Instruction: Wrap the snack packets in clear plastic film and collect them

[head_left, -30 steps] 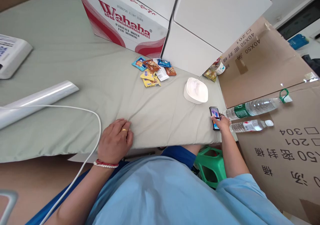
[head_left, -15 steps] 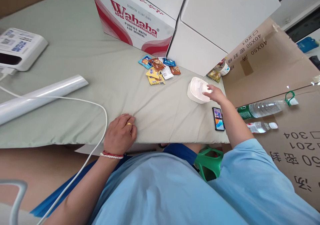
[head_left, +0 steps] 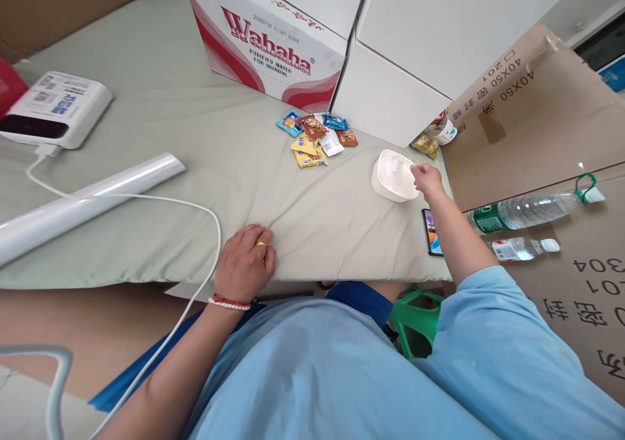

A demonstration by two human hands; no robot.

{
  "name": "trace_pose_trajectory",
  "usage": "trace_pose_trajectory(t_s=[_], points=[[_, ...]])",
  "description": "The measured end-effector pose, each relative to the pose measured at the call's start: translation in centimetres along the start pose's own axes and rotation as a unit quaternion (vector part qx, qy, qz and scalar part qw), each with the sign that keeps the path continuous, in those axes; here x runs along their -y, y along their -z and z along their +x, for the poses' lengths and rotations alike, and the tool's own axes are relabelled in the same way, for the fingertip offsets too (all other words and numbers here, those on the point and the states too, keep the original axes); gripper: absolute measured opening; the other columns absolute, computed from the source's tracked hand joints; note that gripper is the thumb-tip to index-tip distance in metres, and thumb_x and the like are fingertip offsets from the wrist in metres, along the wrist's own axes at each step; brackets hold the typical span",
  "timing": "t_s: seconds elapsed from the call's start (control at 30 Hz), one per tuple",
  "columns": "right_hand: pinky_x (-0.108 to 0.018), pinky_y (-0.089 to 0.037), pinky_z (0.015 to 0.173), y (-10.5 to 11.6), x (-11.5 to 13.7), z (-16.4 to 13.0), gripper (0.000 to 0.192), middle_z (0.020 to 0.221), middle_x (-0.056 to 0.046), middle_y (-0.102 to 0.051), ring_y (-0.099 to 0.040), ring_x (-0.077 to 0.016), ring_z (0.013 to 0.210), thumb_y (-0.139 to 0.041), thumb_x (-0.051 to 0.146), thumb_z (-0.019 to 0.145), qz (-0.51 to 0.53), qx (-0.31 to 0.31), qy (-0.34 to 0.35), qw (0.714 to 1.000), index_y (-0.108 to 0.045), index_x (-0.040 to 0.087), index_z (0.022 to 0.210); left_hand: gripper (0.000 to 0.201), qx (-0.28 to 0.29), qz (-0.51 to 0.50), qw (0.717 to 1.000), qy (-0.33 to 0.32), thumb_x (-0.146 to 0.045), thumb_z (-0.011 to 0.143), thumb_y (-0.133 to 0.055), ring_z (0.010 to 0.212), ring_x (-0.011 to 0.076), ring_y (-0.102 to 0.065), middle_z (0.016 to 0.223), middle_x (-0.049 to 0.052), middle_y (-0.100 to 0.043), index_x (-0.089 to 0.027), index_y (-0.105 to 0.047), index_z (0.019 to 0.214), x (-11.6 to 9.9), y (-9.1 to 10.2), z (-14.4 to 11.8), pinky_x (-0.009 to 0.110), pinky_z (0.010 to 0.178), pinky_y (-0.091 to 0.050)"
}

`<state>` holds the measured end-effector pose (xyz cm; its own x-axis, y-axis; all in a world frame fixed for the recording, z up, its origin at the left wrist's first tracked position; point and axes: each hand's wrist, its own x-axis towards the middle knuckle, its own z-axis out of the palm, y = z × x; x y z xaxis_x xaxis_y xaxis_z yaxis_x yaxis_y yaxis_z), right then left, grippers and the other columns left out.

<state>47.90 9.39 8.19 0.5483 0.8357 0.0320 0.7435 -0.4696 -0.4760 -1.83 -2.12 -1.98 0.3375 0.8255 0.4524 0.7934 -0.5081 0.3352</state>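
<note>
Nearest, at about 6 o'clock, the person's light blue shirt (head_left: pixel 312 368) fills the bottom of the view, with a green stool (head_left: pixel 415 313) showing just beyond it at 5 o'clock. The left hand (head_left: pixel 244 264) rests palm down on the near edge of the grey-green sheet (head_left: pixel 195 134), fingers loosely curled against the cloth and holding nothing; a ring sits on one finger and a red and white bracelet (head_left: pixel 228 302) circles the wrist. A white cable (head_left: pixel 146 199) curves past this hand at 9 o'clock and runs to a white device (head_left: pixel 58 108) far off at 10 o'clock. A pale rolled tube (head_left: pixel 88 199) lies along the sheet between them.

At 3 o'clock the right forearm crosses over a phone (head_left: pixel 431 232), which lies on the sheet with its screen lit, partly hidden by the arm. Right of it, on brown cardboard (head_left: pixel 537 114), lie two clear plastic bottles (head_left: pixel 522 211).

Further out, at 2 o'clock, the right hand (head_left: pixel 428 178) reaches the white bowl (head_left: pixel 394 176), fingertips drawn together at its right rim; whether they pinch anything I cannot tell. The bowl stands on the sheet near its right edge, just in front of a plain white box (head_left: pixel 390 95).

At 12 o'clock a small heap of snack packets (head_left: pixel 317 137) lies before the red and white Wahaha carton (head_left: pixel 268 43).
</note>
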Motion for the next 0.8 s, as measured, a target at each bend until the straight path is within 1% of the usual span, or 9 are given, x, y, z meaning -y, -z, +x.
trace_pose_trajectory(t_s=[0.1, 0.23, 0.33, 0.43, 0.47, 0.53, 0.6, 0.7, 0.8], points=[[-0.031, -0.054, 0.069, -1.0, 0.1, 0.3, 0.041, 0.103, -0.011, -0.069, -0.064, -0.0198, 0.079, -0.049, 0.049, 0.098, -0.012, -0.029, -0.002, 0.999, -0.063, 0.018, 0.119, 0.029, 0.005, 0.008, 1.0, 0.004, -0.013, 0.091, -0.053, 0.122, 0.0334, -0.065, 0.118, 0.018, -0.072, -0.013, -0.072, 0.114, -0.1, 0.0, 0.0, 0.048, 0.102, -0.053], [-0.034, -0.054, 0.086, -0.9, 0.2, 0.9, 0.039, 0.118, -0.013, -0.069, -0.066, -0.0231, 0.102, -0.05, 0.035, 0.097, -0.115, -0.035, 0.009, 0.993, -0.062, 0.017, 0.129, 0.03, 0.001, 0.015, 1.0, 0.009, -0.012, 0.092, -0.053, 0.121, 0.0332, -0.065, 0.118, 0.017, -0.072, -0.013, -0.072, 0.114, -0.2, 0.1, 0.0, 0.048, 0.101, -0.053], [-0.036, -0.052, 0.092, -0.3, 0.1, 1.1, 0.036, 0.118, -0.013, -0.07, -0.065, -0.0259, 0.108, -0.066, 0.026, 0.084, -0.161, -0.002, -0.002, 0.987, -0.07, 0.018, 0.119, 0.029, -0.001, 0.017, 1.0, 0.004, -0.012, 0.092, -0.052, 0.121, 0.033, -0.065, 0.117, 0.017, -0.073, -0.013, -0.072, 0.114, -0.2, 0.1, 0.0, 0.048, 0.101, -0.054], [-0.037, -0.052, 0.088, -0.1, 0.0, 0.7, 0.034, 0.103, -0.011, -0.074, -0.067, -0.0278, 0.099, -0.085, 0.023, 0.065, -0.21, 0.067, -0.029, 0.975, -0.077, 0.018, 0.098, 0.028, -0.003, 0.02, 1.0, -0.002, -0.013, 0.093, -0.052, 0.12, 0.0331, -0.066, 0.117, 0.017, -0.073, -0.012, -0.071, 0.113, -0.1, 0.0, 0.0, 0.048, 0.1, -0.054], [-0.036, -0.052, 0.086, -0.2, -0.1, 0.4, 0.031, 0.097, -0.01, -0.074, -0.068, -0.0273, 0.096, -0.087, 0.021, 0.061, -0.223, 0.085, -0.036, 0.971, -0.077, 0.019, 0.091, 0.028, -0.003, 0.019, 1.0, 0.0, -0.013, 0.093, -0.052, 0.12, 0.0331, -0.066, 0.117, 0.017, -0.073, -0.012, -0.071, 0.113, -0.1, 0.0, 0.0, 0.048, 0.1, -0.054], [-0.035, -0.052, 0.083, -0.1, -0.2, -0.3, 0.021, 0.092, -0.008, -0.074, -0.068, -0.0258, 0.091, -0.083, 0.018, 0.063, -0.236, 0.093, -0.043, 0.966, -0.077, 0.02, 0.083, 0.028, 0.0, 0.016, 1.0, 0.004, -0.013, 0.093, -0.052, 0.121, 0.0333, -0.066, 0.117, 0.016, -0.073, -0.013, -0.072, 0.113, 0.0, 0.0, 0.0, 0.048, 0.101, -0.054], [-0.034, -0.051, 0.081, 0.3, -0.3, -1.0, 0.017, 0.095, -0.007, -0.075, -0.068, -0.0247, 0.09, -0.076, 0.016, 0.07, -0.241, 0.074, -0.042, 0.967, -0.078, 0.023, 0.085, 0.028, 0.003, 0.012, 1.0, 0.003, -0.014, 0.093, -0.052, 0.121, 0.0332, -0.065, 0.117, 0.016, -0.072, -0.014, -0.071, 0.113, 0.0, 0.1, 0.0, 0.048, 0.102, -0.053], [-0.034, -0.051, 0.08, 1.3, -0.6, -1.5, 0.02, 0.101, -0.008, -0.075, -0.067, -0.0245, 0.091, -0.068, 0.018, 0.076, -0.241, 0.033, -0.035, 0.969, -0.077, 0.024, 0.092, 0.028, 0.003, 0.015, 1.0, -0.004, -0.013, 0.093, -0.052, 0.121, 0.0331, -0.065, 0.117, 0.017, -0.072, -0.013, -0.071, 0.113, 0.0, 0.1, 0.0, 0.048, 0.102, -0.053], [-0.035, -0.05, 0.079, 2.2, -1.4, -1.3, 0.016, 0.096, -0.011, -0.075, -0.065, -0.0257, 0.089, -0.066, 0.019, 0.077, -0.212, -0.029, -0.021, 0.977, -0.076, 0.021, 0.089, 0.028, 0.001, 0.02, 1.0, 0.0, -0.013, 0.093, -0.051, 0.121, 0.0332, -0.065, 0.118, 0.017, -0.072, -0.013, -0.071, 0.113, -0.1, 0.0, 0.0, 0.048, 0.101, -0.054]])
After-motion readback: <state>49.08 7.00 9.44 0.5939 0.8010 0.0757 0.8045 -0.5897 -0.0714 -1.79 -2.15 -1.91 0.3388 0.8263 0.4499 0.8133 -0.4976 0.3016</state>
